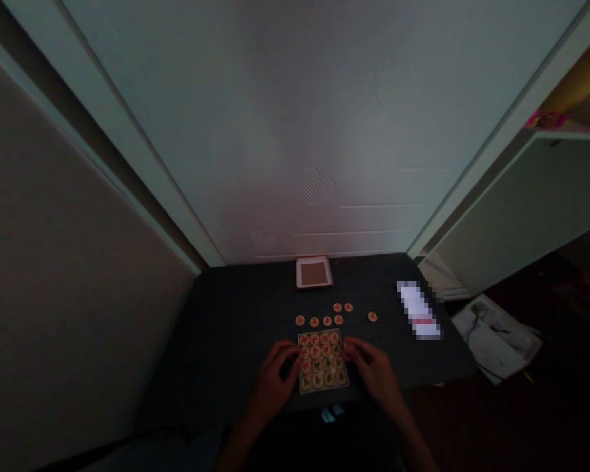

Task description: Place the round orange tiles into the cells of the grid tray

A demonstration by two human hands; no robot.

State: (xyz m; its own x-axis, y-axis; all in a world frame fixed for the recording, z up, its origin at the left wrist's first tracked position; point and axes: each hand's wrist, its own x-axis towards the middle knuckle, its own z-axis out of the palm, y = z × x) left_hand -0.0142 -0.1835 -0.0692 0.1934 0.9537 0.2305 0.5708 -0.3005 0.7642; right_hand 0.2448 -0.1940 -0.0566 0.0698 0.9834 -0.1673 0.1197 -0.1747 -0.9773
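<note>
A shallow square box (323, 389) lies near the table's front edge, with round Chinese chess pieces (325, 351) set in rows inside, red-marked toward the back and dark-marked toward the front. My left hand (274, 375) is at the box's left side, thumb and forefinger closed on its edge. Against the right side, my right hand (372, 368) has thumb and forefinger pinched together near the back corner; whatever lies between the fingertips is too dim to make out. Several loose red-marked pieces (327, 321) lie just behind the box, and one single piece (372, 316) sits farther right.
At the back of the dark table (216, 328) lies a pale-rimmed square tray or lid (314, 272) with a brown middle. A bright, pixelated flat object (417, 310) is on the right. Behind rises a white panel (314, 131) with hearts. A white carton (496, 337) stands beyond the right edge.
</note>
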